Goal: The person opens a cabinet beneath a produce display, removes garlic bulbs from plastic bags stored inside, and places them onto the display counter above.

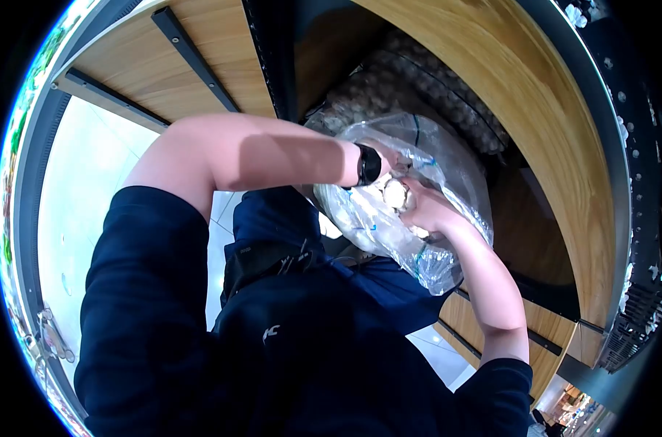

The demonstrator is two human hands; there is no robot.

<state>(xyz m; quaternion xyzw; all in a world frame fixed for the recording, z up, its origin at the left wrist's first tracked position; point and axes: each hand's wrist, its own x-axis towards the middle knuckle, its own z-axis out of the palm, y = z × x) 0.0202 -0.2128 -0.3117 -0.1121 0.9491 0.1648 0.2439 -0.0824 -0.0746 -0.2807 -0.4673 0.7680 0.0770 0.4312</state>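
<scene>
A clear plastic bag point(374, 229) with blue marks stands open in front of my knees, holding whitish round bulbs that look like garlic point(395, 194). Both of my hands reach into its mouth. My left hand point(386, 158), below a black wristband point(369, 165), is at the far left side of the opening; bag film and shadow hide its fingers. From the right, my right hand point(427, 211) has its fingers curled against the pale bulbs, closed round at least one of them. How many it grips is hidden.
Mesh sacks of similar bulbs point(436, 84) lie in the dark cabinet space behind the bag. A curved wooden counter edge point(557, 87) arches above and to the right. An open wooden panel with black metal bars point(200, 65) stands at upper left. White tiled floor point(90, 204) shows at left.
</scene>
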